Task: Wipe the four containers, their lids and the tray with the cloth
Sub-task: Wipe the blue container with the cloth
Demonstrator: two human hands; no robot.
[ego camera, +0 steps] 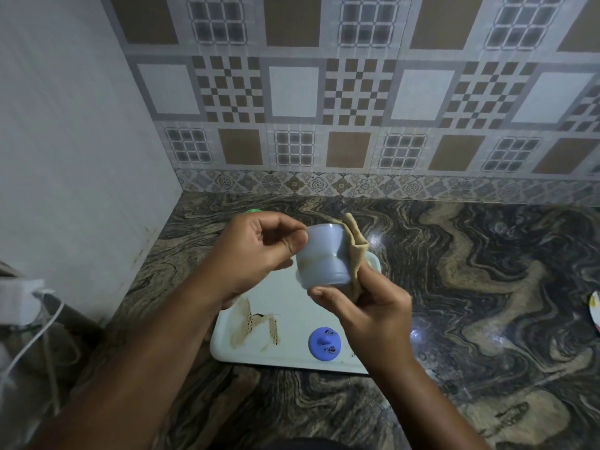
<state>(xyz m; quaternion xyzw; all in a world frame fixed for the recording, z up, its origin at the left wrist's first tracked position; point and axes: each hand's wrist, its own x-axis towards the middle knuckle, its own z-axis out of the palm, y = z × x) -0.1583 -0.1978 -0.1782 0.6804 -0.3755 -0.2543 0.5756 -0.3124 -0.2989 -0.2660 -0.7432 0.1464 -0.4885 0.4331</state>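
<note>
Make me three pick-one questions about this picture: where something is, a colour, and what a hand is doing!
1. Where is the blue lid? A. on the tray B. on a shelf C. on the floor
2. What colour is the cloth? A. red B. tan C. black
3. What is the left hand doing? A. gripping the container B. lying flat C. pointing
Answers: 1 A, it lies on the tray; 2 B, tan folds show; 3 A, fingers pinch its rim.

Marbled counter [470, 287], patterned wall tiles [357, 92], white charger [19, 300]
</note>
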